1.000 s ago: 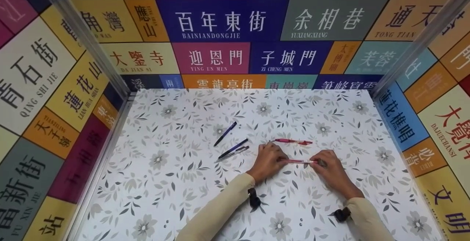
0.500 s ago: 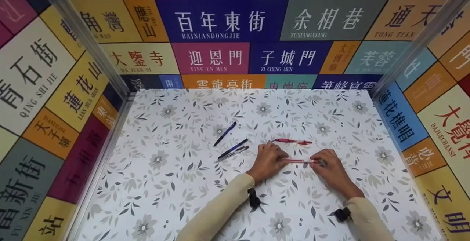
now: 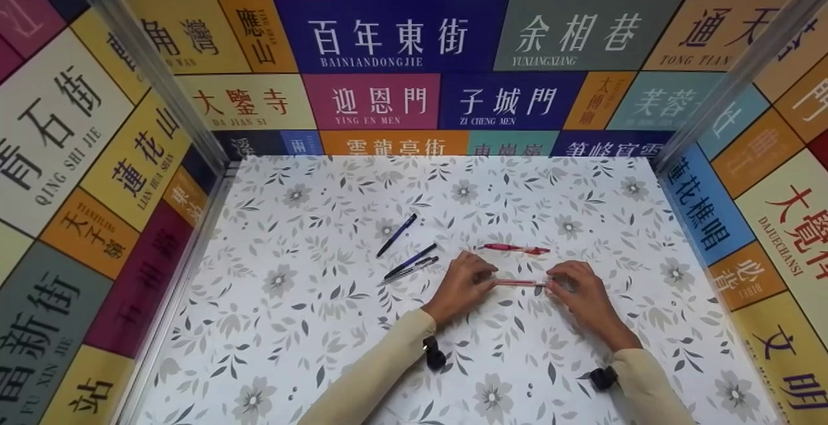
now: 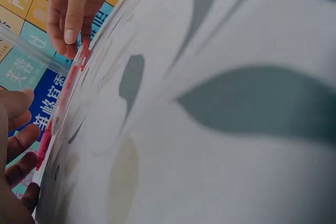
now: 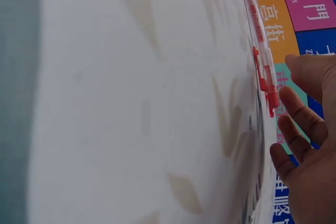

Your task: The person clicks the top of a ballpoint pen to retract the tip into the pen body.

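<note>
A clear-barrelled pen with a red refill (image 3: 519,283) lies crosswise between the two hands in the head view. My left hand (image 3: 459,288) is at its left end; the left wrist view shows the fingers (image 4: 22,142) loosely spread beside the tip. At the red end is my right hand (image 3: 582,299). Seen from the right wrist, its thumb (image 5: 307,72) and fingers are parted, with the index fingertip right beside that end. A second, red pen (image 3: 516,248) lies just behind, roughly parallel to the first.
Left of the hands lie a blue-and-black pen (image 3: 396,235), another like it (image 3: 414,259), and a clear pen with a dark end (image 3: 417,266) close alongside. Panels with printed signs (image 3: 394,33) rise behind and on both sides of the flower-patterned table (image 3: 349,360).
My left hand has drawn back a little to the left, and the fingers of both hands have loosened from the clear-barrelled pen. The other pens have stayed in place.
</note>
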A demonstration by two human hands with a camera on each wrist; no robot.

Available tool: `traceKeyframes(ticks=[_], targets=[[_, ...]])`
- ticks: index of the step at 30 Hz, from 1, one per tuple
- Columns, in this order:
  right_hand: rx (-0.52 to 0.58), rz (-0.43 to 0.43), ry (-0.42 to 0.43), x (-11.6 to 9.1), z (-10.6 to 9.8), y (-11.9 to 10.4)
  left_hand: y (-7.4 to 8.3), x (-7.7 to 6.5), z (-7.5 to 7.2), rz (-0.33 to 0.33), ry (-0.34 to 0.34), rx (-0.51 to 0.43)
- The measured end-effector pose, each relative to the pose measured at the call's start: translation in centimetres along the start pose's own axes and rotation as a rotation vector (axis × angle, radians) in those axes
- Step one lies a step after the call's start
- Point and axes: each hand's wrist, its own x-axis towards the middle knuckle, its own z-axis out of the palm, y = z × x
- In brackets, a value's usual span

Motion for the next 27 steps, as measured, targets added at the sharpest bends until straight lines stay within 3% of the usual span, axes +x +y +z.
traceKeyframes(ticks=[9, 18, 24, 27], targets=[[0.088, -0.09, 0.058, 1.1, 1.3, -1.5, -0.5, -1.4, -2.1, 0.017, 0.051, -0.082], [0.072, -0.062, 0.007, 2.0, 2.5, -2.7, -1.2, -2.9, -3.7, 0.007, 0.119, -0.115], [0.082, -0.097, -0.013, 2.5, 3.3, -3.1, -2.2, -3.7, -4.4, 0.04, 0.158, -0.094], [0.109, -0.114, -0.004, 2.7, 4.0, -3.1, -2.4, -4.2, -4.9, 0.022, 0.158, -0.096]])
